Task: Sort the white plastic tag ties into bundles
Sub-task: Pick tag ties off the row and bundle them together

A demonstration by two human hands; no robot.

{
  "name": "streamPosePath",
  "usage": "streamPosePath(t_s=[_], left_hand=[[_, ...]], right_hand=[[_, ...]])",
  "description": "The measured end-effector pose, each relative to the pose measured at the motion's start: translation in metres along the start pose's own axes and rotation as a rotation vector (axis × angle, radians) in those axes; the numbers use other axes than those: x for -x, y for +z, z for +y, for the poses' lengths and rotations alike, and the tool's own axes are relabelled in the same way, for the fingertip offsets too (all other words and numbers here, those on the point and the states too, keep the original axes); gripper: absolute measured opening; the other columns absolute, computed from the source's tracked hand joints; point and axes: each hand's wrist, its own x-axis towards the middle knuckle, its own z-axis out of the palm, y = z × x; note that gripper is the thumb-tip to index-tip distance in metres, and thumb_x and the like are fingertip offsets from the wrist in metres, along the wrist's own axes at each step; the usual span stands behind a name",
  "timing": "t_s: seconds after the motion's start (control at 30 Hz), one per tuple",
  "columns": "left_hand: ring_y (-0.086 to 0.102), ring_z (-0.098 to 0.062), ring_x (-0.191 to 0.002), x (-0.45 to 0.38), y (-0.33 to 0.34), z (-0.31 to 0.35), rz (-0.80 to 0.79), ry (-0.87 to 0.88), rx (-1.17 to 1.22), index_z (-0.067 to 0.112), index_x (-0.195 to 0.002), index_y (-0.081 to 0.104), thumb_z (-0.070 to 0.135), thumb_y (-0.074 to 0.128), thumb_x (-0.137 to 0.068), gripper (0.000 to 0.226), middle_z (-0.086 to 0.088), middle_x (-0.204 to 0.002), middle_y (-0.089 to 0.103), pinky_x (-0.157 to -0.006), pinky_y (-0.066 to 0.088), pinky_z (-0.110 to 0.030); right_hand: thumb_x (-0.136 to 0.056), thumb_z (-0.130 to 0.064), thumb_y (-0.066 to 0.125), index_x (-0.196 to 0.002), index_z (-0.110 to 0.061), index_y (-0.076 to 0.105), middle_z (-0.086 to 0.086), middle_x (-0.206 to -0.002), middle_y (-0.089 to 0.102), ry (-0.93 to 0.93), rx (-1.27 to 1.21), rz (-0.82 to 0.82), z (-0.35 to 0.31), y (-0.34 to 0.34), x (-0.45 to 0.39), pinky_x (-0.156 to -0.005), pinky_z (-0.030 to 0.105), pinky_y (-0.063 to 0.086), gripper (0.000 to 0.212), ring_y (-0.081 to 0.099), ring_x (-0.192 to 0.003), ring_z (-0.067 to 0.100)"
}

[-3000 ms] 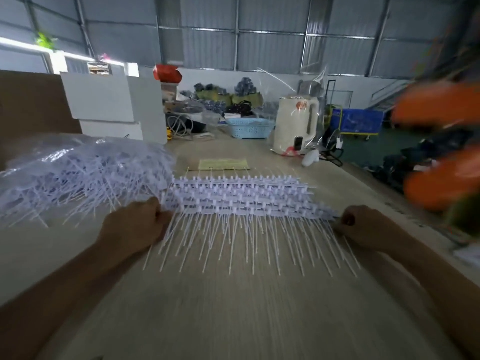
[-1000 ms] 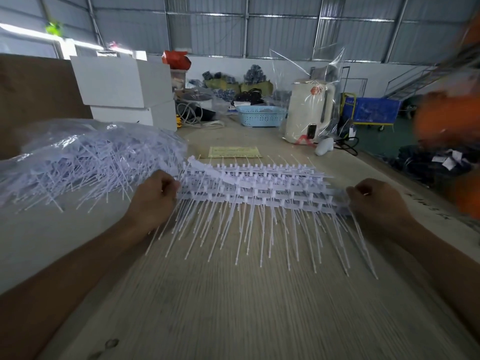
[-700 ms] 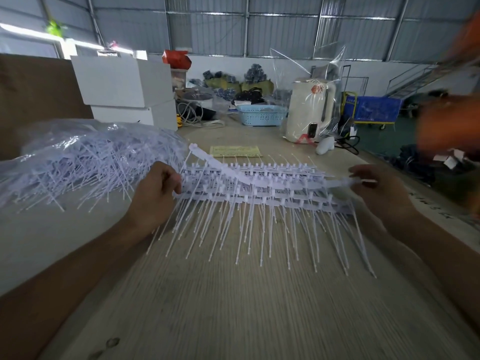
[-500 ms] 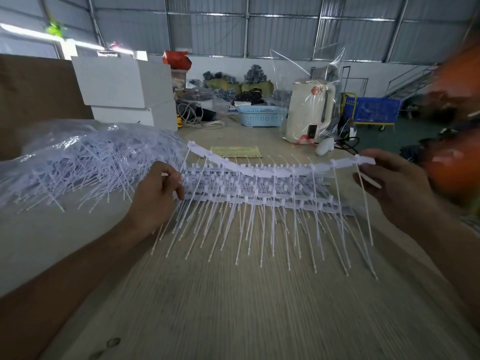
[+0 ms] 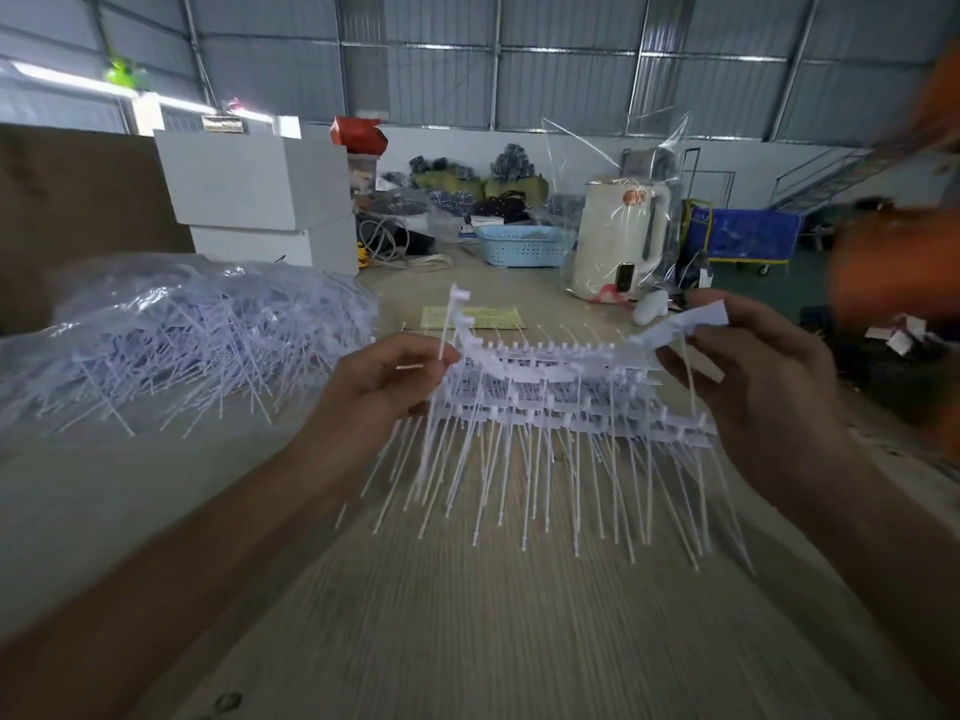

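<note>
nearest me is the bare wooden table, its grain running away from me, with both my forearms reaching in over it. my left hand is curled, thumb and fingers pinching the left end of a single strip of white tag ties. my right hand has its fingers bent round the strip's right end, gripping it near the flat end tab. the strip hangs in a sagging curve between my hands, raised off the table, its left tip sticking up past my thumb and its thin tails hanging down.

directly beneath and just behind it lies the stack of tie strips on the table, rows overlapping, their long tails fanning toward me. whether the lifted strip touches the stack i cannot tell.

to the left, beyond my left arm, a clear plastic bag of loose ties is heaped on the table. past the stack is a yellow paper slip lying flat. further back stand two stacked white boxes, a blue plastic basket and a cream electric kettle wrapped in clear plastic. far right, a blurred orange shape; i cannot tell what it is. corrugated metal walls close the background.
</note>
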Motion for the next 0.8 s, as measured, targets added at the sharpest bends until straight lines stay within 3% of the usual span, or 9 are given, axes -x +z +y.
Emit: streamPosePath(t_s=[0.13, 0.23, 0.33, 0.43, 0.53, 0.63, 0.8], left_hand=[[0.063, -0.014, -0.119, 0.011, 0.018, 0.017, -0.113, 0.084, 0.121, 0.012, -0.099, 0.073, 0.006, 0.065, -0.092, 0.012, 0.008, -0.123, 0.069, -0.099, 0.051, -0.046], [0.061, -0.012, -0.123, 0.016, 0.029, 0.023, -0.179, 0.132, 0.151, 0.002, -0.098, 0.061, -0.004, 0.063, -0.092, 0.009, 0.005, -0.128, 0.068, -0.096, 0.055, -0.035], [0.063, -0.013, -0.12, 0.017, 0.034, 0.026, -0.185, 0.117, 0.162, 0.006, -0.104, 0.047, -0.014, 0.059, -0.091, 0.026, 0.001, -0.124, 0.07, -0.097, 0.053, -0.028], [0.067, -0.02, -0.114, 0.016, 0.031, 0.031, -0.199, 0.055, 0.198, 0.018, -0.131, 0.044, -0.019, 0.056, -0.087, 0.059, -0.004, -0.12, 0.072, -0.093, 0.058, -0.04], [0.067, -0.026, -0.113, 0.018, 0.031, 0.037, -0.19, 0.034, 0.239, 0.031, -0.142, 0.044, 0.002, 0.062, -0.093, 0.059, -0.004, -0.119, 0.072, -0.096, 0.053, -0.058], [0.07, -0.021, -0.106, 0.02, 0.034, 0.04, -0.155, 0.117, 0.181, 0.028, -0.143, 0.046, 0.026, 0.068, -0.092, 0.056, -0.006, -0.117, 0.071, -0.084, 0.06, -0.043], [0.072, -0.023, -0.091, 0.019, 0.031, 0.045, -0.07, 0.288, 0.048, 0.019, -0.131, 0.056, 0.025, 0.056, -0.098, 0.033, -0.009, -0.1, 0.071, -0.073, 0.06, -0.04]], right_hand=[[-0.093, -0.005, 0.064, -0.117, -0.021, 0.07, 0.001, -0.114, 0.071, -0.294, 0.34, -0.128, -0.005, 0.037, 0.025, -0.088, 0.024, 0.055, 0.03, 0.067, -0.106, 0.017], [-0.096, -0.009, 0.062, -0.131, -0.016, 0.063, -0.003, -0.127, 0.063, -0.43, 0.508, -0.329, -0.002, 0.056, 0.039, -0.099, 0.022, 0.048, 0.036, 0.059, -0.118, 0.01], [-0.096, -0.012, 0.057, -0.134, -0.014, 0.059, -0.006, -0.132, 0.06, -0.502, 0.638, -0.425, 0.009, 0.066, 0.045, -0.107, 0.02, 0.038, 0.038, 0.051, -0.128, 0.005], [-0.097, -0.005, 0.054, -0.133, -0.014, 0.06, -0.006, -0.132, 0.061, -0.537, 0.637, -0.434, 0.014, 0.069, 0.049, -0.107, 0.021, 0.037, 0.038, 0.051, -0.129, 0.006], [-0.094, 0.003, 0.053, -0.131, -0.013, 0.061, -0.005, -0.129, 0.063, -0.689, 0.694, -0.437, 0.017, 0.07, 0.051, -0.103, 0.027, 0.042, 0.041, 0.055, -0.124, 0.013], [-0.093, 0.006, 0.051, -0.13, -0.004, 0.061, 0.006, -0.13, 0.062, -0.815, 0.82, -0.517, 0.022, 0.073, 0.053, -0.101, 0.031, 0.044, 0.039, 0.057, -0.118, 0.021], [-0.091, 0.001, 0.048, -0.123, -0.003, 0.067, 0.012, -0.131, 0.061, -0.929, 1.001, -0.614, 0.027, 0.078, 0.06, -0.105, 0.039, 0.042, 0.037, 0.056, -0.121, 0.027]])
